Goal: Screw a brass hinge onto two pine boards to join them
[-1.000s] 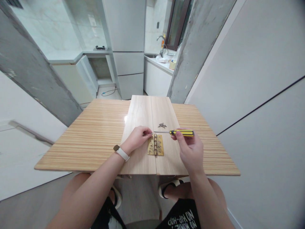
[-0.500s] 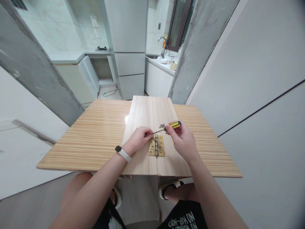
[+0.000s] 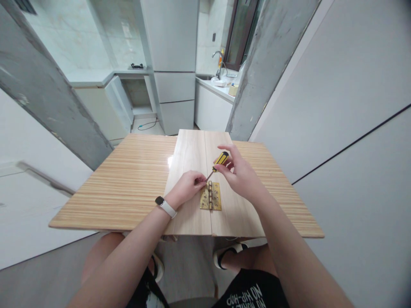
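Observation:
A brass hinge (image 3: 210, 196) lies unfolded across the seam between two pale wooden boards (image 3: 189, 149). My right hand (image 3: 239, 173) grips a yellow and black screwdriver (image 3: 221, 159) by its handle, tilted with the tip down at the hinge's far left corner. Beside that tip, my left hand (image 3: 191, 184) has its thumb and fingertips pinched together at the hinge's edge. Whatever is between those fingertips is too small to make out. Several screw holes show in both hinge leaves.
Under the boards stands a wood-grain table (image 3: 135, 179). Beyond it are a tall fridge (image 3: 173, 38), a counter with a sink tap (image 3: 218, 60) and an open cabinet (image 3: 138, 92). A white panel (image 3: 353, 107) rises at the right.
My right hand has raised the screwdriver's handle and swung it leftward, so it stands steeper. It now covers the small screws seen on the board before. My left hand has stayed put.

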A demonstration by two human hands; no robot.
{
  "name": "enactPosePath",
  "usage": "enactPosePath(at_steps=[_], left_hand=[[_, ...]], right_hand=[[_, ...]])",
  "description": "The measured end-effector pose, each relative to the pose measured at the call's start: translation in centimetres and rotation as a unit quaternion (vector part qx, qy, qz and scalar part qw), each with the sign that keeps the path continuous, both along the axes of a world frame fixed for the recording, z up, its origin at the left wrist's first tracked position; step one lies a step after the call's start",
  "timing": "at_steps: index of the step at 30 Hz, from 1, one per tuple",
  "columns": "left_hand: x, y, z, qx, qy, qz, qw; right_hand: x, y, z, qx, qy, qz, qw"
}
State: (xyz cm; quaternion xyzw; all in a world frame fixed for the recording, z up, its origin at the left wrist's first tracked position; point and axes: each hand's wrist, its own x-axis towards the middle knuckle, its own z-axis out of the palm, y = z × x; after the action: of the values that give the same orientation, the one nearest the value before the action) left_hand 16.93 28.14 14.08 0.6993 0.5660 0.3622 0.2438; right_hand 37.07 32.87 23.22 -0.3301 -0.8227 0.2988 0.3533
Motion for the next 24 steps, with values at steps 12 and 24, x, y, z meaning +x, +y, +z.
enactPosePath(at_steps=[12, 24], left_hand=[[-0.4, 0.2, -1.0, -0.010, -0.021, 0.002, 1.000], [-0.5, -0.3, -1.0, -0.009, -0.039, -0.003, 0.999]], right_hand=[[-2.1, 1.0, 0.5, -0.051, 0.084, 0.096, 0.990], [-2.9, 0.7, 0.1, -0.033, 0.125, 0.041, 0.991]])
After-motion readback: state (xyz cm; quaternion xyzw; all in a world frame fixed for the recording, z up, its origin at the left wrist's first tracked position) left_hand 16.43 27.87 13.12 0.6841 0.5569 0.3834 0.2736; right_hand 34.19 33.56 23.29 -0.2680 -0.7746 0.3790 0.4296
